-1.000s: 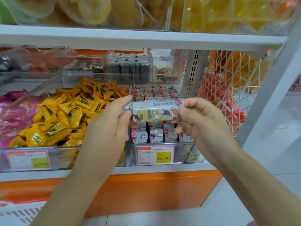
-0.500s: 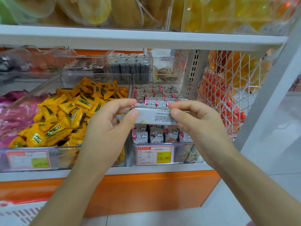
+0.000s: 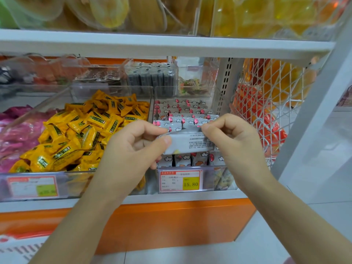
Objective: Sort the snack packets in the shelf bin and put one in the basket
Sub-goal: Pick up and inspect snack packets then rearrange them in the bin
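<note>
our two bare forearms rise from below and meet at the packet. our left hand pinches the packet's left end, thumb in front, index finger over the top. our right hand pinches the packet's upper right edge, fingers curled, knuckles up.

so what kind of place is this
Most likely a shop's snack aisle. Clear shelf bins hold heaps of wrapped yellow packets, a price tag on one bin front reads 15.80, and the left hand and right hand pinch a snack packet.
</note>
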`<state>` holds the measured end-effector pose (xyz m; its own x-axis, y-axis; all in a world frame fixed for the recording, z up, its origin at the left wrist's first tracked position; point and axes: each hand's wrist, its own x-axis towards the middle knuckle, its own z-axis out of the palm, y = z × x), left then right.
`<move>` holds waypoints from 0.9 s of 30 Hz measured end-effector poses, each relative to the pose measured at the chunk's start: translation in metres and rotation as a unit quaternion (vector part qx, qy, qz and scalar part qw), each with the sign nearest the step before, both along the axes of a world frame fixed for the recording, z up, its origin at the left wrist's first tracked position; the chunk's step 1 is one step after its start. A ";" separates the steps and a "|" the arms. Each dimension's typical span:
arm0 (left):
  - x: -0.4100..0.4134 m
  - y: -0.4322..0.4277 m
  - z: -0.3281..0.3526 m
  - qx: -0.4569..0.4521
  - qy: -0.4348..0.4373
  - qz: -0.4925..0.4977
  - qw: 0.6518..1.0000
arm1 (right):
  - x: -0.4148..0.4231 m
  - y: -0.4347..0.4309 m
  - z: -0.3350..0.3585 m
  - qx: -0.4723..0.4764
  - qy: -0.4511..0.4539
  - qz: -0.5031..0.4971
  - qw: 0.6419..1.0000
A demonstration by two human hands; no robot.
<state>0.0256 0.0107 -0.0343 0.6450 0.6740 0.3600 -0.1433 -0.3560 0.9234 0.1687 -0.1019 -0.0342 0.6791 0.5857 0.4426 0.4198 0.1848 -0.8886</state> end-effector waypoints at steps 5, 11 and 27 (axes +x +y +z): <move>-0.002 0.003 0.001 -0.058 -0.010 -0.024 0.998 | -0.002 0.001 0.002 -0.001 0.003 0.014 1.000; 0.002 0.005 -0.001 -0.042 -0.006 0.067 0.997 | -0.010 0.000 0.003 -0.004 -0.038 0.027 0.999; 0.008 0.000 -0.002 0.010 0.010 0.142 0.990 | -0.014 -0.002 0.007 -0.006 -0.002 0.100 0.995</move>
<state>0.0334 0.0102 -0.0368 0.4369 0.8225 0.3640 -0.0162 -0.3974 0.9175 0.1548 -0.1036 -0.0273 0.5475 0.7138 0.4367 0.3789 0.2538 -0.8899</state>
